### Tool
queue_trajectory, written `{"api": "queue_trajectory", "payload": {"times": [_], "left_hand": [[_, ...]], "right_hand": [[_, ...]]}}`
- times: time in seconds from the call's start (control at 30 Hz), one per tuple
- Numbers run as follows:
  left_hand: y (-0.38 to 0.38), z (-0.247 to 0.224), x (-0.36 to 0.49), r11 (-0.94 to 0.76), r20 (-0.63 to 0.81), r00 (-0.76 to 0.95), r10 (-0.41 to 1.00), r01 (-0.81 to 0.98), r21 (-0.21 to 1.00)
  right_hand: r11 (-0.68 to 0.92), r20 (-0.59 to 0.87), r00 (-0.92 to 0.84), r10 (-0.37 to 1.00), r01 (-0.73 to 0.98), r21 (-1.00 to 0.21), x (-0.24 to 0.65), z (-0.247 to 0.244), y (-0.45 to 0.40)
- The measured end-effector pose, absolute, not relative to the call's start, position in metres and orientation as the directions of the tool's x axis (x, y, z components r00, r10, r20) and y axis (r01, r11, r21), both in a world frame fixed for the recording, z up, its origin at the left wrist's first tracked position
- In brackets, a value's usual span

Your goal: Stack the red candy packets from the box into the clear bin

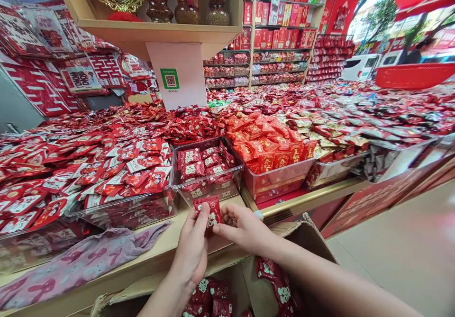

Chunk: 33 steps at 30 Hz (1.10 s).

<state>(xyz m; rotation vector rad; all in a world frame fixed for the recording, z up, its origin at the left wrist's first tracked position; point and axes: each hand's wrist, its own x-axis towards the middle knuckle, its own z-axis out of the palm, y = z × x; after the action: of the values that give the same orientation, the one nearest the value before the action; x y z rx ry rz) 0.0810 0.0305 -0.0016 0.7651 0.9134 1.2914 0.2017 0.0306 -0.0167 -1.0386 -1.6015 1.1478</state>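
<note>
A small dark red candy packet (214, 208) with pale lettering is upright between my two hands. My left hand (194, 246) is closed on its left side, thumb lying across the front. At its right edge is my right hand (245, 227), fingers curled and thumb touching the lower corner. Just beyond them stands a clear plastic bin (173, 175) with similar dark red packets (194, 165) stacked in rows. Below my forearms, an open cardboard box (122, 298) contains more packets (222, 305) of this dark red kind.
A bin of red and white packets (135, 165) stands left, and a bin of bright red packets (273, 160) right. A pink patterned cloth (81, 260) lies along the counter's front edge. A wooden shelf (159, 30) overhangs the display. Tiled floor (398, 241) extends at right.
</note>
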Motion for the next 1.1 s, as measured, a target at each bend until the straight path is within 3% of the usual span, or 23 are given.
{"api": "queue_trajectory", "payload": {"times": [0.2, 0.37, 0.47, 0.67, 0.8, 0.93, 1.1], "left_hand": [[0.030, 0.002, 0.080, 0.063, -0.085, -0.028, 0.996, -0.458, 0.887], [0.028, 0.006, 0.079, 0.108, -0.125, -0.002, 0.992, -0.484, 0.868], [0.029, 0.004, 0.080, 0.109, -0.137, -0.034, 0.990, -0.435, 0.894], [0.030, -0.009, 0.079, -0.062, 0.043, -0.137, 0.990, -0.137, 0.989], [0.026, -0.007, 0.078, -0.119, 0.121, -0.093, 0.988, 0.026, 0.993], [0.023, -0.001, 0.079, -0.147, 0.154, -0.028, 0.988, 0.165, 0.975], [0.022, 0.002, 0.076, -0.208, 0.221, -0.076, 0.972, 0.155, 0.966]], "right_hand": [[0.047, 0.057, -0.333, 0.941, -0.038, -0.998, 0.208, -0.006, 0.033], [-0.088, -0.067, -0.091, 0.994, -0.261, -0.961, 0.209, -0.001, 0.031], [-0.045, -0.040, -0.024, 0.999, -0.283, -0.958, 0.207, -0.005, 0.032], [0.116, 0.117, 0.002, 0.993, -0.124, -0.985, 0.208, -0.013, 0.028], [0.082, 0.060, 0.102, 0.993, -0.231, -0.969, 0.208, -0.010, 0.028], [0.026, 0.010, 0.056, 0.998, -0.301, -0.953, 0.207, -0.005, 0.028], [0.028, 0.022, 0.023, 1.000, -0.322, -0.946, 0.210, -0.003, 0.022]]}}
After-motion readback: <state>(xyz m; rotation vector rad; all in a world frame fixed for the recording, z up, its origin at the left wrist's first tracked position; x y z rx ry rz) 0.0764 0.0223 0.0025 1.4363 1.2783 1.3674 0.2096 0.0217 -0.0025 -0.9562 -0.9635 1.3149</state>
